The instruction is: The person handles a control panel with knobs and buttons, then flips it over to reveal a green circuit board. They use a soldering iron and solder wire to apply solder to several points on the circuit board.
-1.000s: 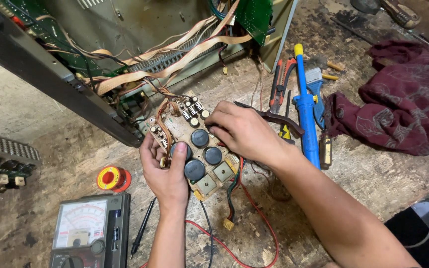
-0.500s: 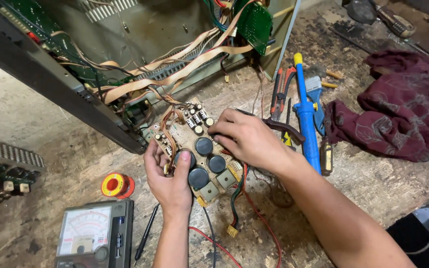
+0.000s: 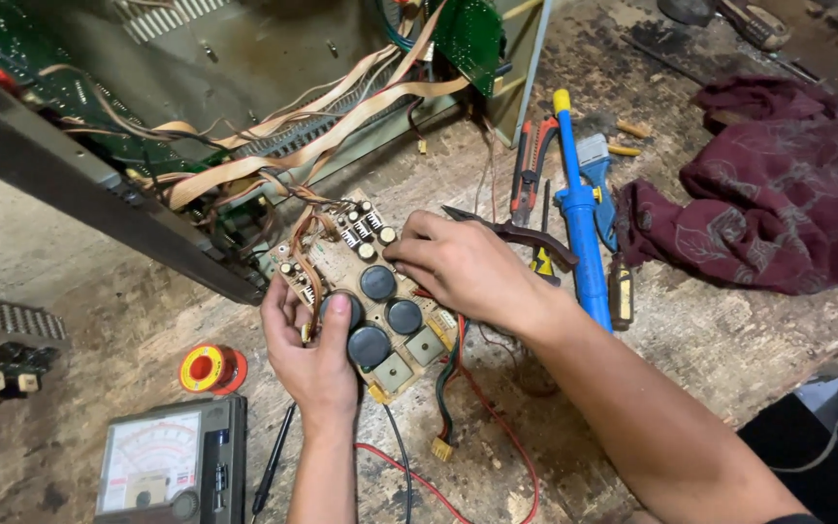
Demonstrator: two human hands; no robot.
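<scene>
Circuit board (image 3: 370, 301) with black round capacitors, mid-bench, near the open metal chassis (image 3: 196, 87). Left hand (image 3: 317, 349) gripping its near-left edge, thumb pressed on a capacitor. Right hand (image 3: 467, 272) curled over the far-right edge, fingertips pinching at small parts. Red-and-yellow solder spool (image 3: 208, 369) left; grey multimeter (image 3: 172, 466) near-left; blue desoldering pump (image 3: 579, 204) right; maroon cloth (image 3: 778, 213) far right.

Rough wooden bench (image 3: 729, 340), crumpled maroon cloth (image 3: 778, 213), glossy blue plastic pump (image 3: 579, 209).
</scene>
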